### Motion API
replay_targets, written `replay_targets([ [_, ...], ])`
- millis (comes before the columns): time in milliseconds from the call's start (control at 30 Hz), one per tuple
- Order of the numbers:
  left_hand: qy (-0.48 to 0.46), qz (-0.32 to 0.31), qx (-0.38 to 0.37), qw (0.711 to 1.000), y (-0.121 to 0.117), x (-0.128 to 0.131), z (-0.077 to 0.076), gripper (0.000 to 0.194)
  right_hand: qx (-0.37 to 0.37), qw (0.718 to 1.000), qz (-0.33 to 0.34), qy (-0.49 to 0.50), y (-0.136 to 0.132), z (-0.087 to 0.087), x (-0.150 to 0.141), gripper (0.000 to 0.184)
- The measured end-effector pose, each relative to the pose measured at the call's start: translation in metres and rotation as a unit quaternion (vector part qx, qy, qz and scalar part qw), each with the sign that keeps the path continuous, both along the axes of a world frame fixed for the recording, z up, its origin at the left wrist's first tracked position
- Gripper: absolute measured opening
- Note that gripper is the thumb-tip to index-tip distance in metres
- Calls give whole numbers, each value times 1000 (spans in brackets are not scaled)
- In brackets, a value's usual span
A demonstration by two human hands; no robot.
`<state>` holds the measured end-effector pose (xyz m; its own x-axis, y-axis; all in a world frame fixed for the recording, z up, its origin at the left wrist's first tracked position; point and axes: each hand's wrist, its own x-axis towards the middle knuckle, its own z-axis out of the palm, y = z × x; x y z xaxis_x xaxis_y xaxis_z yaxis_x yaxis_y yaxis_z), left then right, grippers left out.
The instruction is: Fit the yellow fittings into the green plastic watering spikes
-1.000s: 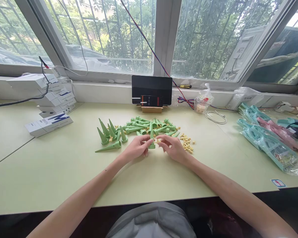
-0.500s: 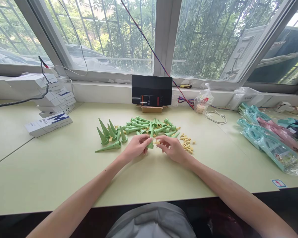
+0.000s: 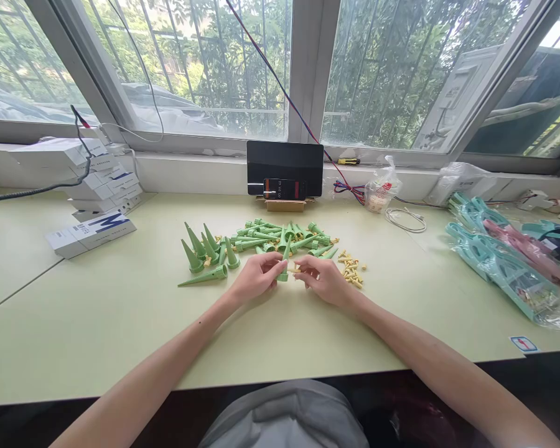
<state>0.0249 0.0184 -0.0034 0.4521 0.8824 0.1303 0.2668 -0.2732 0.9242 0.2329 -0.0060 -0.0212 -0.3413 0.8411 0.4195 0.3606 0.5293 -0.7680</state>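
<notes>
Between the thumb and fingers of my left hand (image 3: 256,274) is a green plastic spike (image 3: 284,264), tip up and wide collar down. My right hand (image 3: 324,280) pinches a small yellow valve-like piece (image 3: 295,270) just right of the spike's lower part; whether the two touch I cannot tell. Behind my hands lies a pile of green spikes (image 3: 261,233), with bits of yellow among them. Several spikes (image 3: 193,246) stand upright on their collars at the left, and one (image 3: 205,275) lies flat before them. Loose yellow pieces (image 3: 352,270) are heaped right of my right hand.
A phone (image 3: 284,189) leans on a dark tablet (image 3: 284,162) on a cardboard stand (image 3: 285,205). White boxes (image 3: 93,233) are stacked at the left. Bagged teal items (image 3: 499,261) lie at the right. A coiled white cable (image 3: 406,221) and a plastic bag (image 3: 381,190) are near the window.
The green spike in my left hand has tilted slightly, its tip leaning to the right. Both hands stay in almost the same place, still holding their pieces.
</notes>
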Motion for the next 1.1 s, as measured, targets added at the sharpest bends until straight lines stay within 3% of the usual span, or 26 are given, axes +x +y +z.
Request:
replay_targets([
  [333,-9,20,21,1000,2,2,-6,36,-41,999,7,15,-1,2,1,12],
  [567,-21,20,40,999,1,2,-7,37,-24,999,15,-28,-3,3,2,30],
  [833,-25,13,106,994,2,5,-9,30,-13,999,8,-31,-3,4,2,30],
  [1100,-15,1,126,992,0,5,-8,28,-8,999,-6,-43,-2,3,2,35],
])
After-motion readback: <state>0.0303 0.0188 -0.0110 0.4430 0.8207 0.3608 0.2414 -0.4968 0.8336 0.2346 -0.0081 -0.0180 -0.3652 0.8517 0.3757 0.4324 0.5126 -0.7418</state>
